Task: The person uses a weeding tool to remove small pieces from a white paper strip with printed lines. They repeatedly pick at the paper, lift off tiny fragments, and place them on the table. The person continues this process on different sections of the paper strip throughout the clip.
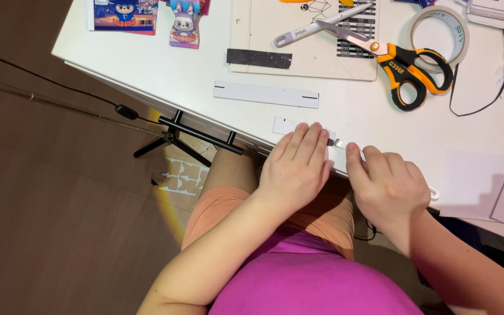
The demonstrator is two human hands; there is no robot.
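Observation:
My left hand (296,166) lies flat, fingers together, pressing down a white card strip (284,125) at the near edge of the white table (164,70). Only the strip's left end shows past my fingertips. My right hand (386,186) sits just to the right, curled, its fingertips on the same strip near a small dark mark (331,142). What the right hand holds, if anything, is hidden under its fingers.
A second white strip (266,94) and a black strip (259,58) lie farther back. Behind them are a cutting mat (252,29), a craft knife (316,26), orange-black scissors (406,67) and a tape roll (441,32). Paper sheets (473,184) lie right; a tripod (193,137) stands below the table edge.

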